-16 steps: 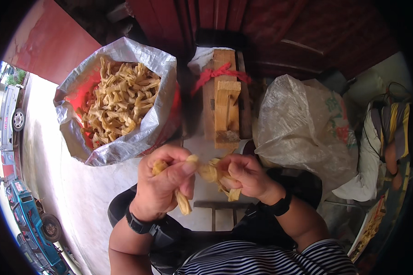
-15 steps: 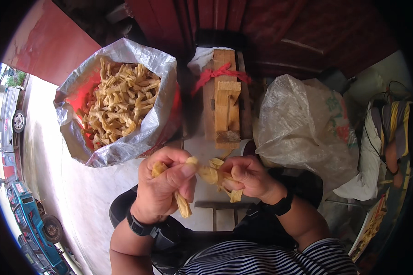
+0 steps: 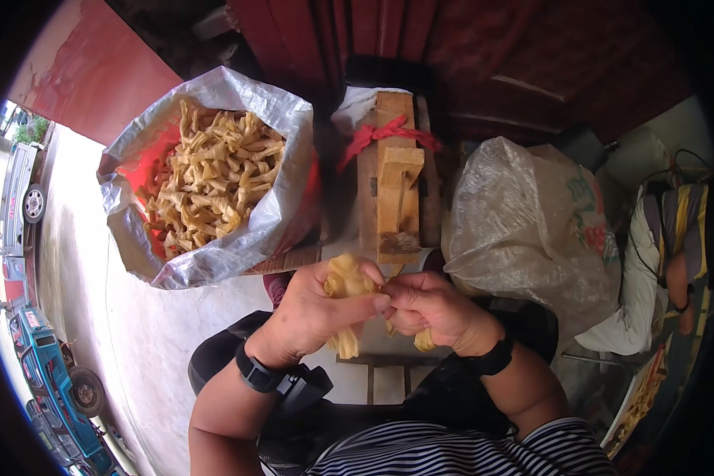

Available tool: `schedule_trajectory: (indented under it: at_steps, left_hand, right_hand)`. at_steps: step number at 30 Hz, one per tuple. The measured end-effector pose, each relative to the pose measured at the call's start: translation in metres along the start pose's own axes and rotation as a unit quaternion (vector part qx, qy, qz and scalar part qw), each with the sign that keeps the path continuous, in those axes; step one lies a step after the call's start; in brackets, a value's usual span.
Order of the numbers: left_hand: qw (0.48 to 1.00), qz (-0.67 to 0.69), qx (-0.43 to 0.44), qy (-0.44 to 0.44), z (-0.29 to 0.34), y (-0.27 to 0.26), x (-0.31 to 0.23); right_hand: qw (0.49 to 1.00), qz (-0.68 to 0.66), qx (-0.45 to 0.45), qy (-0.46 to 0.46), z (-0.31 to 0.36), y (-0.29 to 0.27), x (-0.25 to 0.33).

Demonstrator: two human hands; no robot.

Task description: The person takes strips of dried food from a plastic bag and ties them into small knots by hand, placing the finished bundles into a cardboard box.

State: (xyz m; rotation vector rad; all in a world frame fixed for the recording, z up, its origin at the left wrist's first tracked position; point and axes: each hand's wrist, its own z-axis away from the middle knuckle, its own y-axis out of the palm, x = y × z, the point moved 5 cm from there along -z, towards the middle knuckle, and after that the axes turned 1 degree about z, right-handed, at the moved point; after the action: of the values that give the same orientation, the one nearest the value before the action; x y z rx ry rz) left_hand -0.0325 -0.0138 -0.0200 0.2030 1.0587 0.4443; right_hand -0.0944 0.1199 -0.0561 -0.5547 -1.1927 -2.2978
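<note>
In front of my lap, my left hand (image 3: 313,309) is closed around a knotted pale-yellow strip (image 3: 345,278), which sticks out above and below the fingers. Against its fingertips, my right hand (image 3: 435,308) pinches a thin piece of yellow strip (image 3: 394,274). Another yellow end (image 3: 424,341) pokes out under the right hand. The two hands touch, so the point where the pieces meet is hidden. To the left, a silvery woven sack (image 3: 274,99) with a red inside holds a heap of similar knotted strips (image 3: 214,174).
A wooden stand (image 3: 397,202) with a red cloth (image 3: 393,133) tied round it is beyond my hands. A translucent plastic bag (image 3: 512,230) bulges at the right. Red panels (image 3: 484,47) rise behind. Outside at far left is a blue vehicle (image 3: 51,381); another person's arm (image 3: 678,285) shows far right.
My hands have come together from slightly apart. The left has turned, and its knotted strip now stands upright. The right fingers have moved left and closed in beside it.
</note>
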Motion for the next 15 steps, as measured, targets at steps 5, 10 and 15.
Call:
schedule_trajectory:
  at_steps: [5,10,15]
  left_hand:
    - [0.993,0.057,-0.086,0.054,-0.003,-0.004,0.001]
    - [0.981,-0.048,-0.134,0.134,-0.058,-0.014,-0.002]
    - [0.974,-0.108,-0.19,0.05,-0.082,-0.029,0.017]
  right_hand:
    - [0.952,0.221,-0.15,-0.151,0.015,-0.024,0.033]
    - [0.766,0.432,-0.373,-0.296,0.002,-0.051,0.06]
    - [0.647,0.542,-0.48,-0.238,-0.02,-0.084,0.064]
